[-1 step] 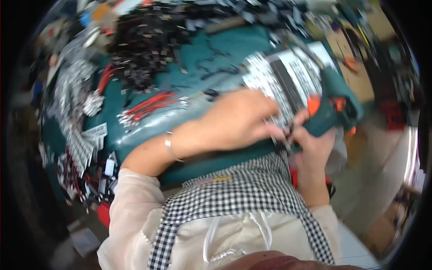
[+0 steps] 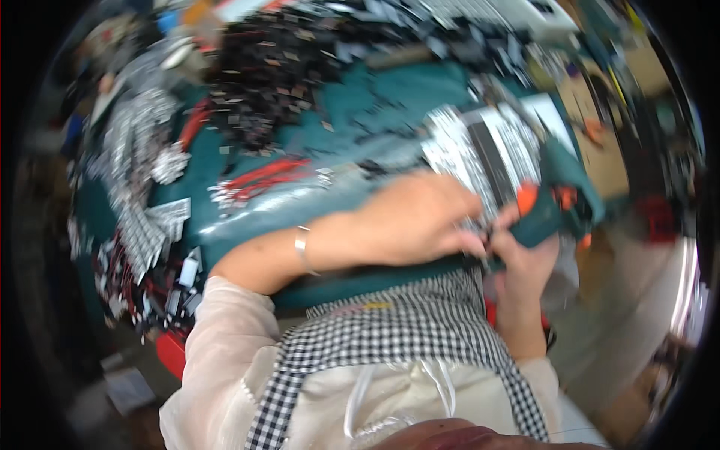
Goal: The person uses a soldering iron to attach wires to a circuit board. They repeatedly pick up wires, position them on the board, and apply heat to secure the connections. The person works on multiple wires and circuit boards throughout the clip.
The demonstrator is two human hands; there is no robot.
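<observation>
My left hand [image 2: 420, 221] reaches across to the right, fingers curled down at the near edge of a tray of silver and black parts [image 2: 487, 150]. A thin bracelet [image 2: 302, 247] sits on its wrist. My right hand [image 2: 525, 262] comes up from below and grips a teal power tool [image 2: 559, 214] with an orange trigger [image 2: 526, 199]. The fingertips of both hands meet near the tool's tip. Motion blur hides what the left fingers pinch.
A teal mat [image 2: 360, 105] covers the table. A heap of small black parts [image 2: 277, 67] lies at the back and silver strips [image 2: 127, 157] on the left. Red-handled pieces [image 2: 262, 176] lie mid-table. A checked apron [image 2: 405, 337] fills the foreground.
</observation>
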